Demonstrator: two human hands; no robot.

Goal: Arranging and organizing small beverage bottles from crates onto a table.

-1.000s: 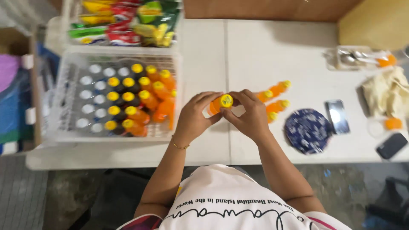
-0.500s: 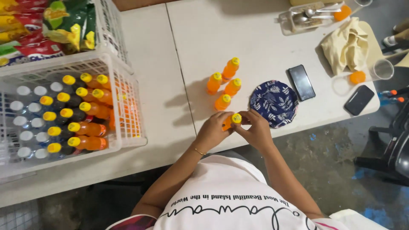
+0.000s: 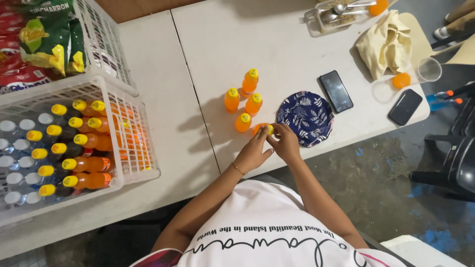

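Observation:
Both my hands close around one small orange bottle with a yellow cap (image 3: 262,129) on the white table (image 3: 277,54). My left hand (image 3: 253,154) grips it from the near left, my right hand (image 3: 285,144) from the right. Just beyond stand three more orange bottles (image 3: 243,95), upright with a fourth one (image 3: 242,122) beside my fingers. A round blue floral pouch (image 3: 308,117) lies directly right of my right hand.
A white plastic crate (image 3: 133,148) at the left holds several orange bottles and clear ones. Behind it a second crate holds snack bags (image 3: 44,39). Two dark phones (image 3: 336,91) (image 3: 404,107), a beige cloth (image 3: 387,43), a clear cup (image 3: 429,69) and a cutlery tray (image 3: 336,12) lie at the right.
The view swung so the table now sits higher and left in view. Both hands stayed together on the bottle, which now sits low at the table beside the other standing bottles.

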